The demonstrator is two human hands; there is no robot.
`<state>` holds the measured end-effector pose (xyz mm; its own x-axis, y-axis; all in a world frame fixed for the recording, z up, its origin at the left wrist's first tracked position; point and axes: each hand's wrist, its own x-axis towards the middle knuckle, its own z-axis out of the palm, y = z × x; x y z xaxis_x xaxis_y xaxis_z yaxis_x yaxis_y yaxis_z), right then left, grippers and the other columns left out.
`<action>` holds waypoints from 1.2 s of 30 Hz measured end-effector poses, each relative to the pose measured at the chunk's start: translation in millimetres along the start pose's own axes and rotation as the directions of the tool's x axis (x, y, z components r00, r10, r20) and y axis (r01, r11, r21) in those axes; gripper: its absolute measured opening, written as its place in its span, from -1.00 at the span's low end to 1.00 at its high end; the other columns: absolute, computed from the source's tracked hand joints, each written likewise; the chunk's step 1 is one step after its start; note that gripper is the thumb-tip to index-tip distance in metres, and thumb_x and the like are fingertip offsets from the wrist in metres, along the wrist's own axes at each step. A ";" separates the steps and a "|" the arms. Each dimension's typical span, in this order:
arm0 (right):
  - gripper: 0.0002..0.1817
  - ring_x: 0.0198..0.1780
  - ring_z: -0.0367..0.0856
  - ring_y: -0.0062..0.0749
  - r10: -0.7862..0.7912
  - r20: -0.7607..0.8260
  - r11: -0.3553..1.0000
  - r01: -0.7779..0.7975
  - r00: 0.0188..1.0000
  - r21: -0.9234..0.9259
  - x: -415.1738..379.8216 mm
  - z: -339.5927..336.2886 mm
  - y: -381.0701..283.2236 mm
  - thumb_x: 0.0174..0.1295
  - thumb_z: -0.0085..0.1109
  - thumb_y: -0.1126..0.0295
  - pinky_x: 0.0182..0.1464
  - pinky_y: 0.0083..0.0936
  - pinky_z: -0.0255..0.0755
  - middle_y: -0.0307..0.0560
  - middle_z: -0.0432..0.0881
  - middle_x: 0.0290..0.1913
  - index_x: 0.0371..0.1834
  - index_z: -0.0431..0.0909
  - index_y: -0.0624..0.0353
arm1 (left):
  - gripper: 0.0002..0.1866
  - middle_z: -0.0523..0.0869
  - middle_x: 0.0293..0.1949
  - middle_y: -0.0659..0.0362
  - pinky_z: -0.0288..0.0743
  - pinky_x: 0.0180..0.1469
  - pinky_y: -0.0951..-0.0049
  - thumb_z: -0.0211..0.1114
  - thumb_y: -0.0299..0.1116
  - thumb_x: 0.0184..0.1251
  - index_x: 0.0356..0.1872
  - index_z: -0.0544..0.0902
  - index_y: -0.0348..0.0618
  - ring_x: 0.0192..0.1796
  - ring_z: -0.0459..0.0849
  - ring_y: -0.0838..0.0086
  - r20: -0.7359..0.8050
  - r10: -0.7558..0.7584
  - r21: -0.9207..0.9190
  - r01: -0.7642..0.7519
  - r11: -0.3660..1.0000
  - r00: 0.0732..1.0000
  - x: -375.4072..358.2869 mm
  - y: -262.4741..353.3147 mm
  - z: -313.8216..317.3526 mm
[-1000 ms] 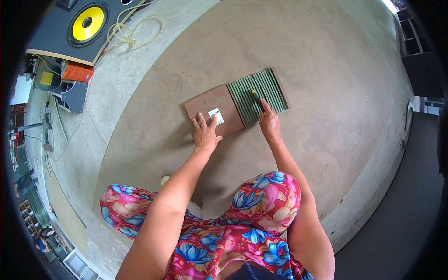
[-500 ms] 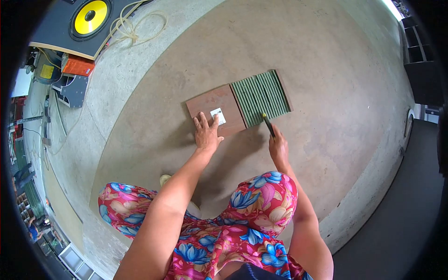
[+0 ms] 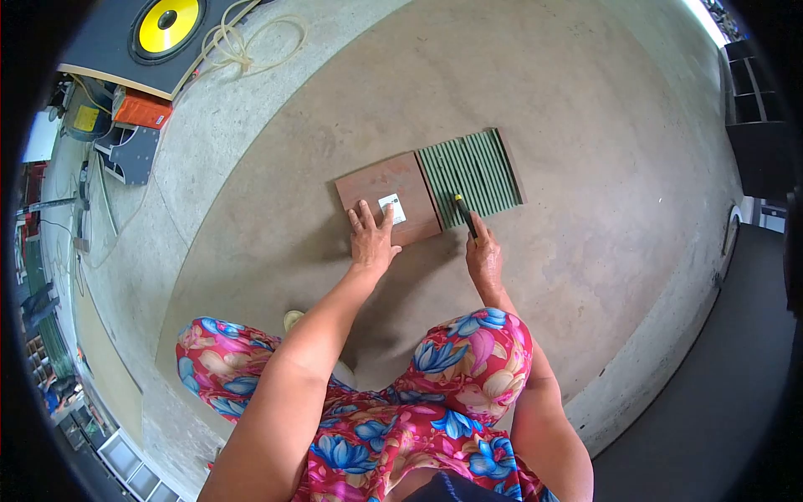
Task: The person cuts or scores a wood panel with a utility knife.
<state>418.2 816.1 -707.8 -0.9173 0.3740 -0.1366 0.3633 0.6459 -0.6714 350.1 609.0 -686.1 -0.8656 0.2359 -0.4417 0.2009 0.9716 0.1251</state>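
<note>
On the floor lies a flat brown panel [image 3: 401, 177] with a small white label [image 3: 394, 214]. My left hand [image 3: 372, 244] rests on the panel, fingers spread, one fingertip on the label. Joined to the panel's right side, or lying right against it, is a green ridged section [image 3: 468, 167] of parallel strips with a brown edge. My right hand [image 3: 483, 255] is closed around a slim black tool with a yellow end [image 3: 462, 213]. That yellow end overlaps the lower part of the green strips. The tool's exact kind does not show.
Brown floor [image 3: 602, 151] surrounds the panel. At the upper left stands a dark speaker box with a yellow cone [image 3: 169, 27], beside a coiled pale hose [image 3: 251, 50] and an orange box [image 3: 142, 109]. A dark board [image 3: 711, 368] lies along the right. My knees flank both arms.
My right hand and the black tool have moved left along the lower part of the green strips. My left hand stays on the brown panel.
</note>
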 end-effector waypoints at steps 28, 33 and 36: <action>-0.53 -0.26 0.51 0.14 0.060 0.052 0.997 -0.062 0.997 0.040 -32.7 -29.9 9.3 0.06 -0.02 0.53 -0.24 -0.16 0.38 0.23 0.52 -0.29 0.11 0.35 -0.01 | -0.08 -0.18 0.33 -0.17 0.31 0.13 0.00 0.42 -0.14 -0.13 0.30 0.06 0.25 0.32 -0.13 -0.20 0.017 -0.030 -0.037 0.030 0.999 0.999 -1.0 3.1 4.2; -0.56 -0.21 0.51 0.12 0.093 0.071 0.994 -0.097 0.993 0.048 -9.6 -22.4 -14.6 0.10 -0.04 0.49 -0.21 -0.16 0.38 0.20 0.53 -0.23 0.10 0.35 -0.07 | -0.09 -0.18 0.32 -0.18 0.33 0.12 0.00 0.41 -0.15 -0.11 0.30 0.06 0.24 0.32 -0.13 -0.20 0.027 -0.031 -0.041 0.032 0.999 0.999 -1.6 2.7 2.9; -0.57 -0.20 0.50 0.12 0.080 0.086 0.995 -0.084 0.993 0.047 11.6 -13.1 -20.0 0.11 -0.04 0.47 -0.20 -0.15 0.38 0.20 0.52 -0.22 0.10 0.35 -0.10 | -0.09 -0.19 0.33 -0.17 0.32 0.12 -0.01 0.41 -0.17 -0.11 0.30 0.06 0.23 0.33 -0.13 -0.20 0.035 -0.039 -0.048 0.040 0.998 0.999 0.0 3.3 0.9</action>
<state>402.5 816.2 -686.5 -0.8960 0.3658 -0.2517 0.4310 0.5804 -0.6909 351.2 612.2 -686.5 -0.8560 0.1988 -0.4773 0.1436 0.9782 0.1499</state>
